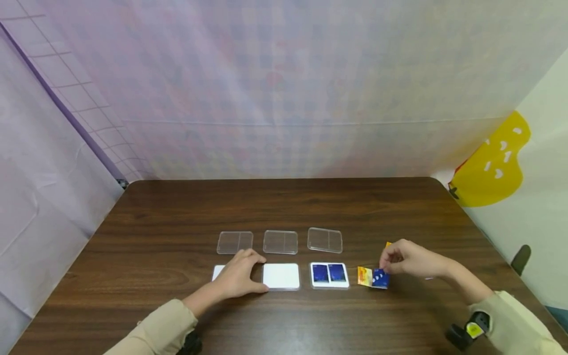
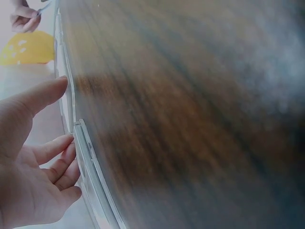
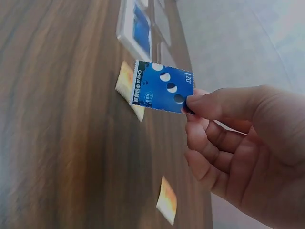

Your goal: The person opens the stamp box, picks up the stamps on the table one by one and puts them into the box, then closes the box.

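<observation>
My right hand [image 1: 414, 259] pinches a blue postage stamp [image 3: 164, 88] between thumb and fingers at one end. The stamp bears a row of moon phases and the marking 120. It overlaps a yellow-orange stamp [image 1: 365, 276] on the table in the head view. A second yellow-orange stamp [image 3: 167, 202] lies nearer the right hand. My left hand [image 1: 239, 273] is spread over the left white-backed clear case [image 1: 217, 271], hiding most of it. Its thumb and fingertips are right at the edge of the middle white-backed case [image 1: 281, 276].
Just right of the middle case, a third case [image 1: 330, 288] has two dark blue stamps [image 1: 320, 272] side by side. Behind the cases, three clear plastic lids [image 1: 280, 241] form a row on the brown wooden table [image 1: 284, 207]. A curtain [image 1: 284, 98] hangs along the far edge.
</observation>
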`<state>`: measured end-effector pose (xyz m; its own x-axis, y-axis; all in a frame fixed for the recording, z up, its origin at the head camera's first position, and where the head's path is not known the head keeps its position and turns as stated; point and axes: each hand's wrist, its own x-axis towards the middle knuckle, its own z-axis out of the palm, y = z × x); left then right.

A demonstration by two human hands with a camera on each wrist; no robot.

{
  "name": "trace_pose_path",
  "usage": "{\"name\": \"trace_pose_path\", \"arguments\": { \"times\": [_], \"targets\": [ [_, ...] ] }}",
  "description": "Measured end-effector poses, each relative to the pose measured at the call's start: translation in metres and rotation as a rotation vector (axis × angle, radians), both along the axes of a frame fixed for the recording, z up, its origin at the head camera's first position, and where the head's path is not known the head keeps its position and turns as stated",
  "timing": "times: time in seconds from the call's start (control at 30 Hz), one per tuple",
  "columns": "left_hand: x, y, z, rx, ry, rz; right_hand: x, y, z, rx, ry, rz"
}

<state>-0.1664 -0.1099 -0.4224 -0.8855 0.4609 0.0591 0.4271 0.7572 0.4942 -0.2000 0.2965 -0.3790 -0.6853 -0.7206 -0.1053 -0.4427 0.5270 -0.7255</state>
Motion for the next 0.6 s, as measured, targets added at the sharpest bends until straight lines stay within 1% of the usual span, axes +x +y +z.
{"name": "trace_pose_path", "arguments": {
  "times": [0.13,0.3,0.37,0.6],
  "targets": [
    [0.000,0.000,-0.001,-0.002,0.005,-0.005,-0.005,-0.017,0.005,-0.006,0.018,0.023],
    [-0.001,0.000,-0.002,-0.001,0.005,-0.005,-0.009,-0.040,0.009,-0.039,-0.019,0.039],
    [-0.001,0.000,-0.002,-0.003,0.004,-0.004,-0.011,-0.049,0.009,-0.041,-0.042,0.035],
    [-0.001,0.000,-0.002,-0.010,0.001,-0.003,-0.018,-0.082,0.008,-0.035,-0.077,0.031]
  ]
}}
